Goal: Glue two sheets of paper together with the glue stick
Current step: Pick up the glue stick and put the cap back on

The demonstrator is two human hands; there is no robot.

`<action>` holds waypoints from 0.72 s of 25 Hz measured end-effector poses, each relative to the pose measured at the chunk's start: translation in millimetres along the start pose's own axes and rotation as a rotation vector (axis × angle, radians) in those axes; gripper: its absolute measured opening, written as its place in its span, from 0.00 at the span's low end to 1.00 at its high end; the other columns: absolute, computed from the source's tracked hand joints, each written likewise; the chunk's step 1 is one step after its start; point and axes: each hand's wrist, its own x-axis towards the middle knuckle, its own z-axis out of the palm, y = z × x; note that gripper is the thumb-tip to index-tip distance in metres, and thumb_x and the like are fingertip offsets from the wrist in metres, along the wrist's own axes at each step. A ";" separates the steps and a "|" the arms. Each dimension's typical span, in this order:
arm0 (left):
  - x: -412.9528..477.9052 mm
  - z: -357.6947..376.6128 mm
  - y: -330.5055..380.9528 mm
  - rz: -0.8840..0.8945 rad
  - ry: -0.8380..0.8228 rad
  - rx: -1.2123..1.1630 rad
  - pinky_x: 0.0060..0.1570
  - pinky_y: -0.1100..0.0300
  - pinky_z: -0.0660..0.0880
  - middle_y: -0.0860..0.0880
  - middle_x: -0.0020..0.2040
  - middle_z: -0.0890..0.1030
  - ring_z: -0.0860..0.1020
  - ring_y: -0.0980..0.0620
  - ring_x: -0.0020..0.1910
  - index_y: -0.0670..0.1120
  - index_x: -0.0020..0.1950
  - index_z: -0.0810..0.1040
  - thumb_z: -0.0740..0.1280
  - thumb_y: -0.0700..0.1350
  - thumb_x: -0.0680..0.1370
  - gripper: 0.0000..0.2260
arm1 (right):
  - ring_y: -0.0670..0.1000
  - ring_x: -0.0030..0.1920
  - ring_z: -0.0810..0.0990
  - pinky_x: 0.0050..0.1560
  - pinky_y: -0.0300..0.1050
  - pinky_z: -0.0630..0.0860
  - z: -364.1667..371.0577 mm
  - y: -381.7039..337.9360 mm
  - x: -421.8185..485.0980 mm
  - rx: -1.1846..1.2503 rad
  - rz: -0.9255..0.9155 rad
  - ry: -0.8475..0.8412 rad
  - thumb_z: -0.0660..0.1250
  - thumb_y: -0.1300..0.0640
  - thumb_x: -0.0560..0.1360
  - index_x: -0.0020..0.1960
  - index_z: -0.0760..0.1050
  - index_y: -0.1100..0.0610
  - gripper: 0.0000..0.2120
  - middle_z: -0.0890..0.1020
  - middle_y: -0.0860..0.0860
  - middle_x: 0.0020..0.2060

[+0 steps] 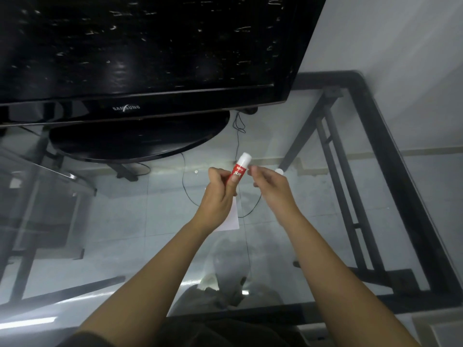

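— Holding the glue stick (238, 169) up in my left hand (220, 189), over the glass surface (313, 221). The grip there is clamped on the red lower part of the stick; the white end points up and away from me.

— And your right hand?

— My right hand (269, 182) is just beside the stick, fingertips (253, 170) pinched together near its white end. Whether they touch it, I cannot tell. Something small and white (279, 171) shows at the far side of that hand; I cannot tell if the hand has it or if it lies on the glass.

— Where is the paper?

— A white sheet (231, 219) lies flat on the surface, mostly hidden under my left hand and wrist. I see one sheet only. A black TV (140, 53) stands on the glass further back, to the left.
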 end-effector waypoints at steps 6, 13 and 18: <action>-3.2 -9.2 6.0 0.009 -0.031 -0.032 0.38 0.68 0.73 0.56 0.44 0.73 0.75 0.61 0.40 0.50 0.52 0.63 0.56 0.61 0.75 0.15 | 0.35 0.39 0.79 0.41 0.29 0.71 7.2 -20.9 -3.6 0.124 -0.060 -0.020 0.69 0.47 0.72 0.36 0.82 0.43 0.07 0.83 0.37 0.33; -19.3 -22.9 18.5 0.179 0.171 0.116 0.36 0.74 0.71 0.60 0.40 0.77 0.76 0.63 0.37 0.51 0.47 0.69 0.67 0.50 0.75 0.07 | 0.34 0.39 0.79 0.33 0.22 0.69 7.5 -42.1 -12.7 0.209 -0.053 0.119 0.68 0.40 0.70 0.35 0.81 0.40 0.08 0.84 0.40 0.35; -10.0 -38.1 52.4 -0.725 -0.105 -1.130 0.23 0.70 0.72 0.49 0.27 0.75 0.71 0.59 0.21 0.39 0.47 0.75 0.62 0.50 0.78 0.13 | 0.50 0.42 0.80 0.37 0.33 0.74 7.0 -55.4 -19.9 0.250 -0.142 0.109 0.69 0.44 0.71 0.40 0.83 0.50 0.10 0.82 0.58 0.43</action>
